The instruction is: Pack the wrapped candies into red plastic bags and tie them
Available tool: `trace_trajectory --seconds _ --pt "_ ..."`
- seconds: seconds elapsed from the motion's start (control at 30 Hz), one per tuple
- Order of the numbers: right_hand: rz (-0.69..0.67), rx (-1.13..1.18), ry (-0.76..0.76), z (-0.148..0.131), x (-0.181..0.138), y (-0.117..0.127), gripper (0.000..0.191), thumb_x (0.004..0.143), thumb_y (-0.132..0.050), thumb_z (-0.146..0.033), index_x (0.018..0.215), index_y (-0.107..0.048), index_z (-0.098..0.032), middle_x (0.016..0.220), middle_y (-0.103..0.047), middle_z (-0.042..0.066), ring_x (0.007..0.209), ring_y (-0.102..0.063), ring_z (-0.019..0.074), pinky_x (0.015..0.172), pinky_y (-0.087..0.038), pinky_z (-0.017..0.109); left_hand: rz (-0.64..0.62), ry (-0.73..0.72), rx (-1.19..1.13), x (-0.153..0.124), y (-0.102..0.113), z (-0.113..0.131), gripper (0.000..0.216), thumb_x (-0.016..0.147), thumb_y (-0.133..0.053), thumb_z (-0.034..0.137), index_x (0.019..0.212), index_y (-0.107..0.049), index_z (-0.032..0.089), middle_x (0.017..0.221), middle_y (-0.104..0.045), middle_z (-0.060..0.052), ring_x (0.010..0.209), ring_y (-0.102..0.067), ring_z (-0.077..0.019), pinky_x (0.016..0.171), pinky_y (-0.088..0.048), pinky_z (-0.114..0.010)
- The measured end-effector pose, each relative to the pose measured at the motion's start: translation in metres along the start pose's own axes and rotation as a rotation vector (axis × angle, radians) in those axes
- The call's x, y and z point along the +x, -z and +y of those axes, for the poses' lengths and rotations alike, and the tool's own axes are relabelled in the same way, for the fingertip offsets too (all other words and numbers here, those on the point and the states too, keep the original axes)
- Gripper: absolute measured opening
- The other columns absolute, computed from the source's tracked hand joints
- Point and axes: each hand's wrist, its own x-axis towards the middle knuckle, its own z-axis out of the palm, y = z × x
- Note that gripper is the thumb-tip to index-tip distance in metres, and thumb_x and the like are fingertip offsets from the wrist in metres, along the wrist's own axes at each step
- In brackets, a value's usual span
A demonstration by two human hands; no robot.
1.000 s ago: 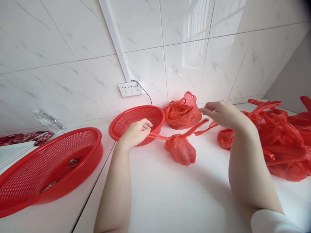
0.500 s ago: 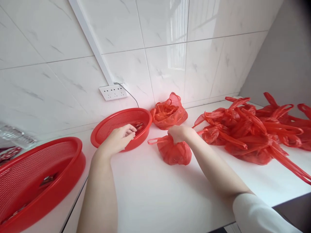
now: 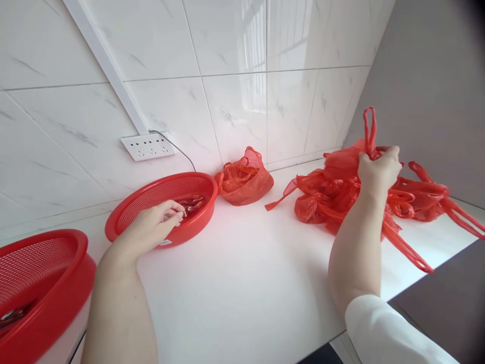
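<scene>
My right hand [image 3: 379,171] grips a red plastic bag [image 3: 343,161] by its gathered neck, and one handle loop sticks up above the fingers. The bag is raised at the far right, over a pile of tied red bags [image 3: 310,208]. At the left, my left hand [image 3: 159,222] hovers at the near rim of a round red plastic basket [image 3: 212,194]. Its fingers are curled and pressed together; whatever is between them is too small to make out. Small shiny wrapped packets [image 3: 195,202] lie inside this basket, close to the fingertips.
An open red bag [image 3: 248,179] with crumpled bags in it stands by the tiled wall. A second red basket [image 3: 71,263] holding a few packets is at the lower left. A socket panel [image 3: 148,146] with a cable is on the wall. The white table [image 3: 242,283] ends at the lower right.
My right hand has carried the red bag from the middle of the table up and right, over the pile. My left hand stays at the basket. The view has turned right.
</scene>
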Motion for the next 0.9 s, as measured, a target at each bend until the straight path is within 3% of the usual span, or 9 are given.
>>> trace_trajectory --seconds 0.07,0.13,0.23,0.33,0.43,0.53,0.63,0.8,0.9 --pt "-0.083 -0.12 -0.128 0.014 0.006 -0.004 0.047 0.082 -0.056 -0.03 0.127 -0.049 -0.02 0.123 -0.06 0.02 0.112 -0.056 0.0354 0.088 -0.044 0.048 -0.021 0.019 0.025 0.001 -0.001 0.001 0.018 0.082 -0.056 0.036 0.096 -0.064 0.028 0.104 -0.07 -0.003 0.097 -0.065 -0.0226 0.055 -0.055 -0.022" --pt "-0.26 -0.247 -0.219 0.019 0.007 -0.01 0.045 0.079 -0.061 -0.026 0.123 -0.054 -0.016 0.12 -0.06 0.024 0.112 -0.056 0.0394 0.087 -0.044 0.051 -0.038 0.032 0.057 0.003 -0.001 0.001 0.022 0.08 -0.057 0.039 0.097 -0.064 0.028 0.102 -0.07 -0.003 0.094 -0.066 -0.0224 0.054 -0.056 -0.022" --pt "-0.496 -0.381 -0.207 0.008 0.002 -0.017 0.038 0.081 -0.062 -0.034 0.113 -0.062 -0.014 0.115 -0.062 0.025 0.111 -0.056 0.0425 0.082 -0.045 0.053 -0.041 0.02 0.082 0.004 -0.001 -0.002 0.025 0.079 -0.056 0.042 0.098 -0.064 0.028 0.103 -0.07 -0.004 0.091 -0.067 -0.0226 0.054 -0.056 -0.023" --pt "-0.553 -0.425 -0.046 -0.015 -0.01 -0.023 0.043 0.087 -0.054 -0.039 0.122 -0.059 -0.016 0.122 -0.059 0.022 0.113 -0.055 0.0377 0.083 -0.044 0.049 -0.031 0.004 0.088 0.004 -0.001 -0.006 0.027 0.078 -0.055 0.044 0.097 -0.064 0.028 0.104 -0.069 -0.005 0.089 -0.067 -0.0231 0.055 -0.056 -0.025" --pt "-0.536 -0.316 0.254 -0.041 -0.031 -0.037 0.043 0.089 -0.052 -0.036 0.127 -0.055 -0.018 0.123 -0.06 0.018 0.113 -0.055 0.0314 0.085 -0.044 0.042 -0.033 -0.017 0.109 0.006 -0.002 -0.009 0.03 0.078 -0.054 0.046 0.098 -0.064 0.027 0.102 -0.07 -0.005 0.082 -0.068 -0.0226 0.054 -0.055 -0.026" --pt "-0.569 -0.133 0.585 -0.066 -0.062 -0.062 0.032 0.091 -0.048 -0.03 0.117 -0.062 -0.018 0.118 -0.063 0.014 0.106 -0.058 0.0259 0.086 -0.044 0.036 -0.041 -0.026 0.135 0.008 -0.003 -0.012 0.033 0.079 -0.052 0.048 0.1 -0.064 0.027 0.101 -0.07 -0.005 0.076 -0.067 -0.0212 0.052 -0.053 -0.027" --pt "-0.706 0.021 0.825 -0.089 -0.1 -0.095 0.028 0.094 -0.041 -0.024 0.102 -0.067 -0.016 0.115 -0.064 0.013 0.098 -0.06 0.0214 0.085 -0.044 0.031 -0.05 -0.047 0.139 0.009 -0.004 -0.014 0.033 0.079 -0.051 0.049 0.1 -0.064 0.027 0.104 -0.069 -0.005 0.08 -0.067 -0.0207 0.055 -0.053 -0.026" --pt "-0.885 0.048 0.966 -0.11 -0.146 -0.145 0.024 0.093 -0.042 -0.022 0.091 -0.065 -0.015 0.118 -0.062 0.014 0.104 -0.058 0.0214 0.088 -0.042 0.031 -0.1 -0.062 0.128 0.009 -0.007 -0.012 0.032 0.08 -0.049 0.048 0.101 -0.063 0.027 0.105 -0.069 -0.005 0.087 -0.066 -0.0218 0.059 -0.052 -0.026" --pt "-0.926 0.016 0.915 -0.111 -0.157 -0.163 0.03 0.09 -0.051 -0.025 0.118 -0.056 -0.016 0.115 -0.063 0.013 0.107 -0.057 0.0227 0.095 -0.039 0.036 -0.107 -0.051 0.127 0.01 -0.008 -0.011 0.033 0.082 -0.048 0.049 0.101 -0.062 0.027 0.105 -0.068 -0.005 0.083 -0.066 -0.0218 0.058 -0.051 -0.027"
